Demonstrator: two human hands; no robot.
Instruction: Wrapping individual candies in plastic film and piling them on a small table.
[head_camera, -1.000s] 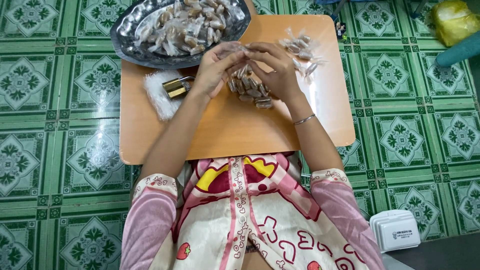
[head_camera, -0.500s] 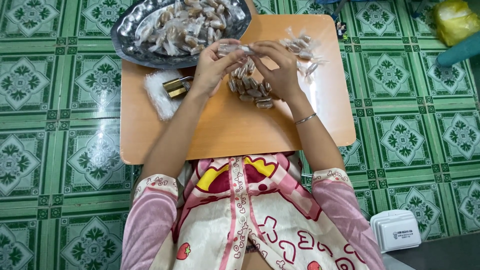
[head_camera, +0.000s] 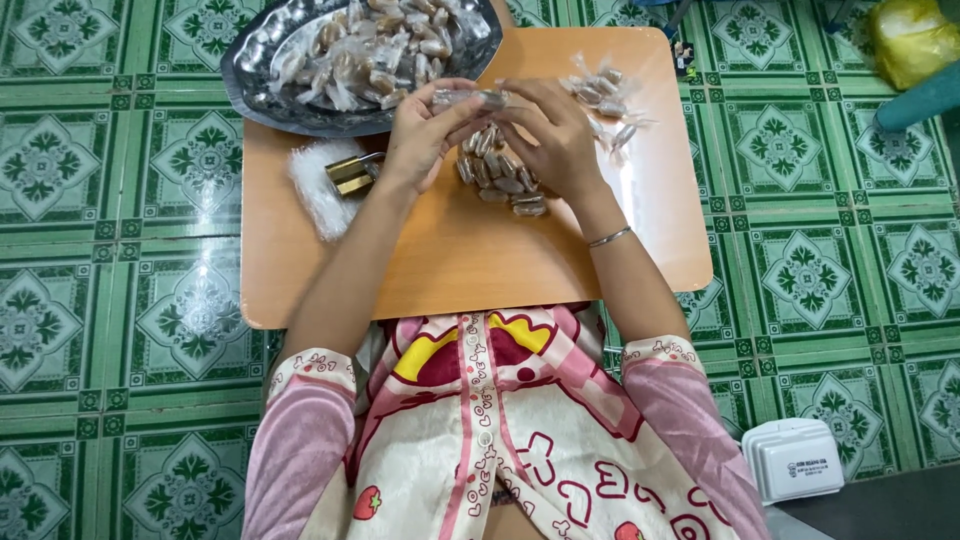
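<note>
Candy (head_camera: 470, 97) in clear wrap pinched betw. left hand (head_camera: 420, 135) & right hand (head_camera: 550, 130), above counter (head_camera: 450, 260). Small wrapped pile (head_camera: 500, 170) done below; metal tray (head_camera: 250, 80) w/ many pcs left.

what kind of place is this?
Probably a home floor used for hand-wrapping sweets. Signs: green patterned floor tiles, a low wooden table over the seated person's lap, and a metal tray heaped with wrapped candies. Both hands, left hand and right hand, hold one candy.
</note>
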